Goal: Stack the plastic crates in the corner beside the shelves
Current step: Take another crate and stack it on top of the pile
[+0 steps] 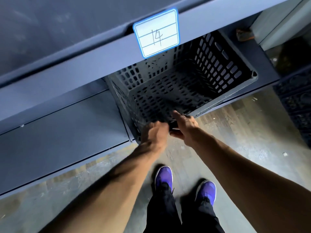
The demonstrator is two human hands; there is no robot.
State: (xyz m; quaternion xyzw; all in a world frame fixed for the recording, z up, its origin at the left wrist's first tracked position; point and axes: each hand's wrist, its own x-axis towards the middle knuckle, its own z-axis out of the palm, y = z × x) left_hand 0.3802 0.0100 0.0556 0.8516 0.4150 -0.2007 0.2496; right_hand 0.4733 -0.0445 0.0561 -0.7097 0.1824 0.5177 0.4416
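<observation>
A dark perforated plastic crate [185, 81] sits on a low shelf level, its open top facing me and its far part hidden under the upper shelf beam. My left hand [154, 133] curls over the crate's near rim at its left corner. Just to the right, my right hand [184, 125] grips the same near rim, index finger stretched forward over the crate's floor. Both hands are blurred by motion. More dark crates [297, 105] stand stacked at the right edge of the view, beside the shelf post.
A blue metal shelf beam [84, 64] carries a white label marked 14 [156, 33]. A lower shelf board [58, 132] extends left of the crate. My purple shoes [164, 178] stand on the worn concrete floor [244, 140].
</observation>
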